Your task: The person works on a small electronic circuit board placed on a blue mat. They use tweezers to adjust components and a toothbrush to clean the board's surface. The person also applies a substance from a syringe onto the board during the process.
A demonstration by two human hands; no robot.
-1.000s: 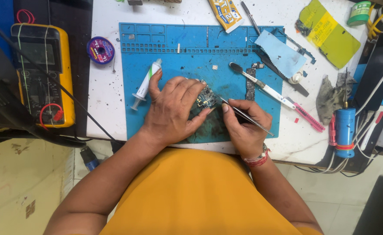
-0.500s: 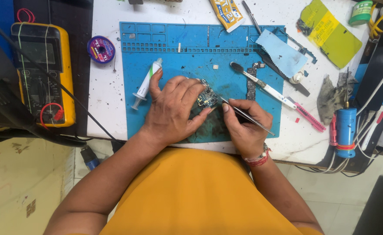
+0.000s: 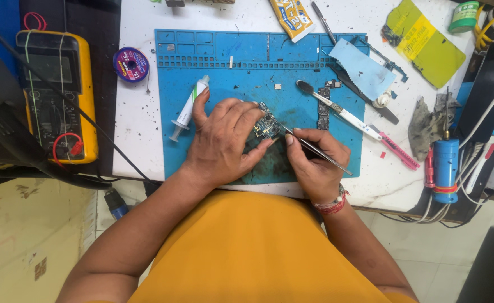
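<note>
Board [image 3: 267, 127] sits on the blue mat [image 3: 224, 84], pinned under the left hand [image 3: 224, 143], fingers pressed flat. Right hand [image 3: 314, 163] pinches tweezers [image 3: 314, 150], tips at the board's edge. Best, I'd say: steady wrist, light touch, board held firm.

Left hand [image 3: 224, 140] steadies circuit board [image 3: 266, 126] on blue mat [image 3: 230, 73]; right hand [image 3: 314, 163] grips tweezers [image 3: 320, 152]
</note>
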